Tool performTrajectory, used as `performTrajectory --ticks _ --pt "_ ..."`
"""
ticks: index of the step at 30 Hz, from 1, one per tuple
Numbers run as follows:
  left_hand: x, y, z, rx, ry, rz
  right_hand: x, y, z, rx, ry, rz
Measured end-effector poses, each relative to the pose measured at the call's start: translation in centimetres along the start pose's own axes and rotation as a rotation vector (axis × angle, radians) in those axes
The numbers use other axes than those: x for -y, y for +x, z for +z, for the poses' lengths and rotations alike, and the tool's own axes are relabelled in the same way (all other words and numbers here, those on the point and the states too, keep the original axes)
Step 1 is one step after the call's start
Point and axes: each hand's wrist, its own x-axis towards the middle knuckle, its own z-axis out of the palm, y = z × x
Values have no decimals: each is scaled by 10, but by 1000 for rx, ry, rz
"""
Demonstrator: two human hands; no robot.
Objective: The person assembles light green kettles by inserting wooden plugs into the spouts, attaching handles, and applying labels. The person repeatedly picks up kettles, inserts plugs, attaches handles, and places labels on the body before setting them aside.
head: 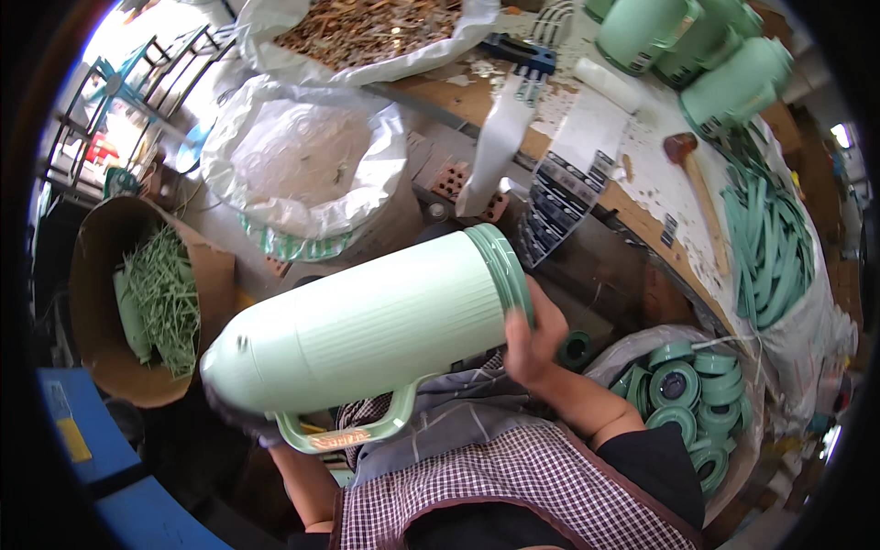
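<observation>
A large pale green vacuum-jug shell (pixel 371 323) lies tilted across my front, its rounded end to the left and its ringed end up to the right. My left hand (pixel 234 414), in a dark glove and partly hidden, supports the rounded end from below. At the other end, my right hand (pixel 537 337) is bare and grips the darker green ring (pixel 500 268); its fingers are slightly blurred. The jug's handle (pixel 392 423) points towards my checked apron (pixel 474 464) and has an orange-brown patch on it.
Right of me, a bag holds several green rings (pixel 718 392). The bench carries a mallet (pixel 698 192), a sheet of labels (pixel 560 199), a tape dispenser (pixel 519 51) and green jugs (pixel 732 86). Leftward stand a white sack (pixel 302 158) and a cardboard box (pixel 213 289).
</observation>
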Motion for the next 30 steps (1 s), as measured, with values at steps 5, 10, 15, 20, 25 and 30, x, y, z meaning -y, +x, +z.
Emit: performTrajectory --ticks 5,10,15,20,25,30 --pt "-108 37 58 94 -628 -218 -22 9 7 14 482 610" --pt "-24 77 -11 110 -272 -427 -18 -12 9 -138 46 -172" --pt "-61 97 11 158 174 -36 -15 15 -58 427 -162 806" --pt "-124 81 40 451 444 472 9 75 -303 -727 -1723 -17" --pt "-108 52 117 943 94 467 60 77 -443 -468 -1507 415" --pt "-146 69 136 1139 86 235 136 135 -306 -273 -1619 4"
